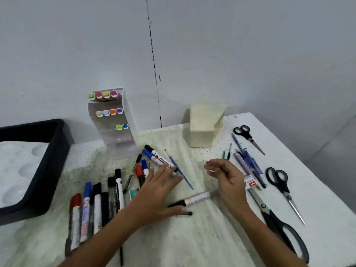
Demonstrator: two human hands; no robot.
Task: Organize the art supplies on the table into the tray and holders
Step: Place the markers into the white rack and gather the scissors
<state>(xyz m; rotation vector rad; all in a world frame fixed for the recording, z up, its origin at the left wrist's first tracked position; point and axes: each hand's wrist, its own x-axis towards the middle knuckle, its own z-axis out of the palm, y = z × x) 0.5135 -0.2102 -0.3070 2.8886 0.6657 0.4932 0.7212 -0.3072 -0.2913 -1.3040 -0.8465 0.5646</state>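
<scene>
Near the counter's (317, 189) middle, both hands hover over scattered supplies.
Left hand (158, 191): grip open, fingers spread flat, tips touching the markers (154, 157) lying mid-counter.
Right hand (229, 180): fingers loosely curled, holding nothing I can make out; grip reads as open.
Loose marker (194, 199): lying on the counter between the two hands.
Paintbrush (180, 170): blue, just beside the left fingertips.
Tray (48, 170): black, at the left edge.
Marker holder (113, 120): white, tiered, at the back edge.
Scissors (281, 182): along the right edge, beside pens (248, 162).
Marker row (92, 209): near the front-left, beside the tray.
</scene>
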